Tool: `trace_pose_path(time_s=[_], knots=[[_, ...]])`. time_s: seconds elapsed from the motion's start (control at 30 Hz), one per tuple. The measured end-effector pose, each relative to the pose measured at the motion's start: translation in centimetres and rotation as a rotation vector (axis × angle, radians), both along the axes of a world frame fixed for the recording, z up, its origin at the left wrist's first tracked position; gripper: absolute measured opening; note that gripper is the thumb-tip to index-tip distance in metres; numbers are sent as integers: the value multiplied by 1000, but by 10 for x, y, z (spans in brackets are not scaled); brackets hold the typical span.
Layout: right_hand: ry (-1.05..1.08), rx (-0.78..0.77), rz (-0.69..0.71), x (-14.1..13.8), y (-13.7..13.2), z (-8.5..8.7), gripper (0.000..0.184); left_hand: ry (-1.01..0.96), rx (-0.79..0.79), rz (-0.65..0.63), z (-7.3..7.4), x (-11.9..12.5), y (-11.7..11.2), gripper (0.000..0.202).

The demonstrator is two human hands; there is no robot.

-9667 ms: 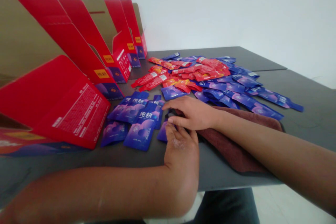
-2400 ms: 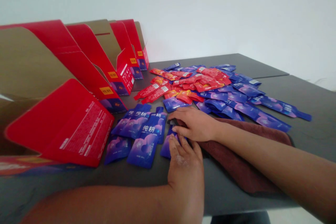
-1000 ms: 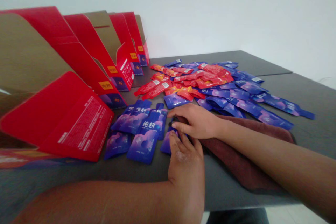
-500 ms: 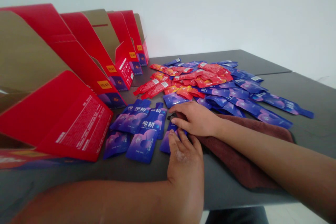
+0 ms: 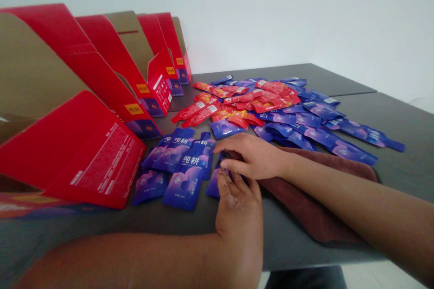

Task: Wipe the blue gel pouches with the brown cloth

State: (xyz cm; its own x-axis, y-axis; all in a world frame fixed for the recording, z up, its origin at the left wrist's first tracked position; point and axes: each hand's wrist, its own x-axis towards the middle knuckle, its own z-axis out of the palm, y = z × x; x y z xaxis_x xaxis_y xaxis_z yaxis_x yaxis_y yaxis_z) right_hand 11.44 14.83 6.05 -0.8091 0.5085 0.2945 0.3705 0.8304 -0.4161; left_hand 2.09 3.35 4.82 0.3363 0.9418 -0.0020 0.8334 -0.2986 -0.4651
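A blue-purple spouted pouch (image 5: 213,184) lies flat on the table, mostly covered by both hands. The fingers of my left hand (image 5: 240,201) hold its right side down. My right hand (image 5: 254,156) bends over its upper part, touching the left fingertips. A brown cloth (image 5: 315,207) runs beneath my right forearm, and its dark-edged end is under my right fingers, pressed against the pouch. Just left lie several matching blue pouches (image 5: 185,178), partly overlapping, their printed fronts facing up.
Open red cardboard boxes (image 5: 105,162) stand in a row along the left, flaps raised. Behind my hands spreads a heap of red pouches (image 5: 251,97) and blue pouches (image 5: 312,119). The dark table (image 5: 403,171) meets a white wall at the back.
My right hand has shifted slightly left and down, closer over my left fingertips, and covers more of the pouch. My left hand and the other pouches stay in place.
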Motion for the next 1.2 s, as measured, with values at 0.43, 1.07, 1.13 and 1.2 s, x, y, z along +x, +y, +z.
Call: trace_pose_path(time_s=[0.43, 1.07, 1.13, 1.2], knots=[[-48, -25, -134, -3, -1, 0, 33, -18, -13, -6, 1, 0, 0, 45], [-43, 1, -85, -1, 0, 0, 35, -42, -14, 5, 3, 0, -2, 44], [-34, 3, -50, 0, 0, 0, 34, -35, -17, 5, 3, 0, -2, 44], [-28, 5, -14, 0, 0, 0, 33, -32, -23, 4, 4, 0, -2, 43]])
